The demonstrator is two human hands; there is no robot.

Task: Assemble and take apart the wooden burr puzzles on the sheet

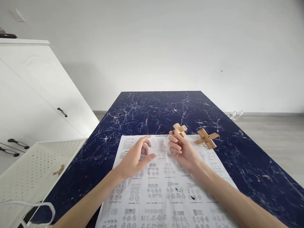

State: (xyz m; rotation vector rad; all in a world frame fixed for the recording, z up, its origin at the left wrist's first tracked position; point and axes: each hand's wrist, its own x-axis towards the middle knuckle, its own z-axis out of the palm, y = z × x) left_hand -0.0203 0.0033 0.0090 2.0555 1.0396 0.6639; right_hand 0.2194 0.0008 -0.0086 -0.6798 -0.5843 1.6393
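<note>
My left hand (136, 158) hovers over the left part of a printed instruction sheet (163, 177), holding nothing, its thumb and fingers apart. Over the sheet's top edge, my right hand (181, 148) has its fingers curled, and they seem to pinch a small wooden cross-shaped interlocking puzzle (180, 128). That puzzle shows just behind the fingertips and is slightly blurred; the exact grip is partly hidden. A second wooden cross puzzle (207, 138) rests to the right, on the sheet's upper right corner.
A dark blue marble-patterned table (154, 110) lies under the sheet. At the left stands a white perforated basket (35, 161) with a wooden piece (58, 170) inside and a white cable (45, 204) at its near end. A white cabinet (42, 85) stands behind it, and a wall ahead.
</note>
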